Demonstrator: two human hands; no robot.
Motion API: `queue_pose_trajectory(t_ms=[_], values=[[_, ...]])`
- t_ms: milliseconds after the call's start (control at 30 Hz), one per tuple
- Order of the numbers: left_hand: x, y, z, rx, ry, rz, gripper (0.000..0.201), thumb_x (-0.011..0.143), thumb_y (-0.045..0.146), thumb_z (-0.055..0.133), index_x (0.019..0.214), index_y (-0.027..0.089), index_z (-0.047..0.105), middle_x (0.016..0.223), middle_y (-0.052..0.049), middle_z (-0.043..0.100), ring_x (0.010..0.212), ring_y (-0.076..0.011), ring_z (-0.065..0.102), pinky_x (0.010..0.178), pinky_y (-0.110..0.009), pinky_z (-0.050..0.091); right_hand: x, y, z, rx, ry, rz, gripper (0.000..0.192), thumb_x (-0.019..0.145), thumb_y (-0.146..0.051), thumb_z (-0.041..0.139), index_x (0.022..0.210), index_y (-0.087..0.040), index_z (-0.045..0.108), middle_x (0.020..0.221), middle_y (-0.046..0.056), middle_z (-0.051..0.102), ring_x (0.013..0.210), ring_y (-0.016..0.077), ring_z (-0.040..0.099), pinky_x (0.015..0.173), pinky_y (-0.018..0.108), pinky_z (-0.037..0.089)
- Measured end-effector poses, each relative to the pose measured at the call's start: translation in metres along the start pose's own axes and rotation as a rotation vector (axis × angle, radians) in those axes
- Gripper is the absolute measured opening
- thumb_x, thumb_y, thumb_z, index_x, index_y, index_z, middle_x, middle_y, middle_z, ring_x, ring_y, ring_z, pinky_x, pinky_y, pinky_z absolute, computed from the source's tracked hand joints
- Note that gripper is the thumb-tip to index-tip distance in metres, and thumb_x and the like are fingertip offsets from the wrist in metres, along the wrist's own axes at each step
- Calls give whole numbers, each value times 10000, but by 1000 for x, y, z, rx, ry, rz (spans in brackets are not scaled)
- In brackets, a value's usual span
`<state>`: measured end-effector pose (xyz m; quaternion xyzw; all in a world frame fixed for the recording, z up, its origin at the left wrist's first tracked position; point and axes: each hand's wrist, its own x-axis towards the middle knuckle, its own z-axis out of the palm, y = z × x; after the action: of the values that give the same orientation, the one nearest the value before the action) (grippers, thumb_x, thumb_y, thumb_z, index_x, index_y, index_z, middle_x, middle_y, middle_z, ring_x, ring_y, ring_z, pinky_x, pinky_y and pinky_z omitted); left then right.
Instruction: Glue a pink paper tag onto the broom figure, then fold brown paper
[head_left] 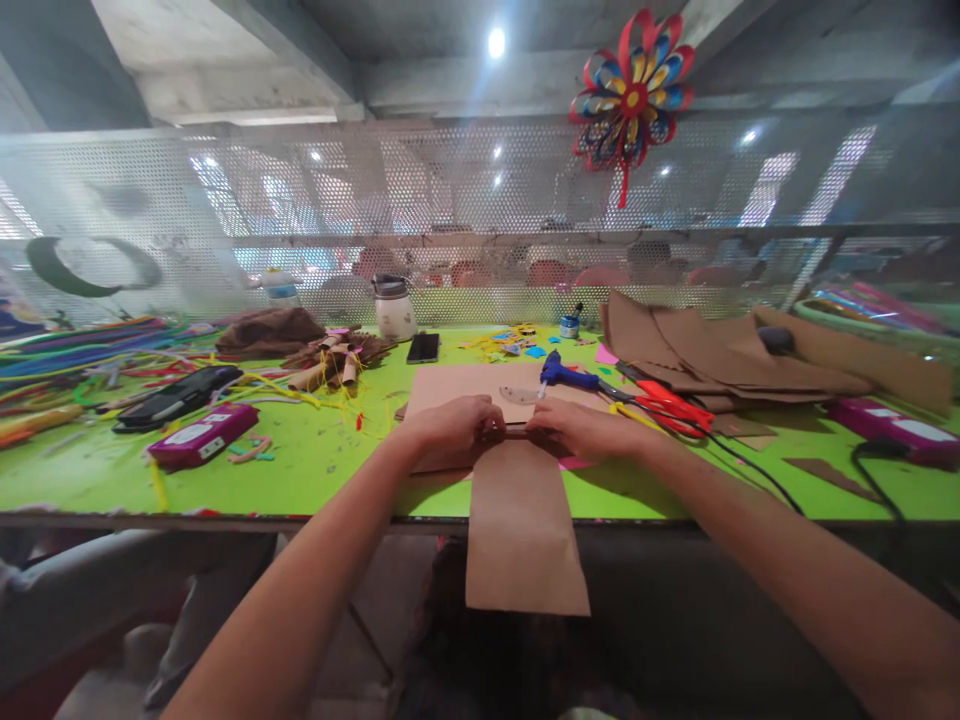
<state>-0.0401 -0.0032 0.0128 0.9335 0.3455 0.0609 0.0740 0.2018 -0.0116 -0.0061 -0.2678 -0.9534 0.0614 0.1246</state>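
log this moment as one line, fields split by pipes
left hand: holds paper | right hand: holds paper | paper: hangs past table edge | ahead: glue gun, phone

I can make out no word, brand or number over this feed. The purple box [204, 440] on the left side of the table [300, 490] carries a white label [196, 429], yet its print is too small and blurred for me to read. A second purple box [885, 428] at the right also bears a white patch, and I get no letters from that either. The small blue jar [570, 326] near the back has a pale band that I cannot decipher. Small dark marks dot the pale flask [395, 315] and the pale curved piece [521, 396]; I cannot tell whether they are figures.
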Motion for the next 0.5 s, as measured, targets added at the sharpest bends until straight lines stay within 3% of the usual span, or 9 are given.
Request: queue_pose_trajectory(t_ms=[233, 500], values=[[1, 1, -3, -8, -24, 4, 337, 674, 77, 490, 946, 204, 640, 878, -31, 606, 731, -147, 531, 639, -231, 384, 0, -9, -2, -46, 42, 8, 184, 767, -51, 478, 789, -161, 625, 898, 72, 565, 795, 166, 507, 692, 273, 400], [-1, 3, 1, -68, 49, -23, 266, 741, 193, 506, 953, 196, 666, 861, -45, 635, 755, -163, 540, 646, -239, 381, 7, -14, 10, -188, 147, 61, 144, 839, -156, 490, 797, -143, 627, 841, 88, 582, 776, 177, 531, 698, 297, 417]])
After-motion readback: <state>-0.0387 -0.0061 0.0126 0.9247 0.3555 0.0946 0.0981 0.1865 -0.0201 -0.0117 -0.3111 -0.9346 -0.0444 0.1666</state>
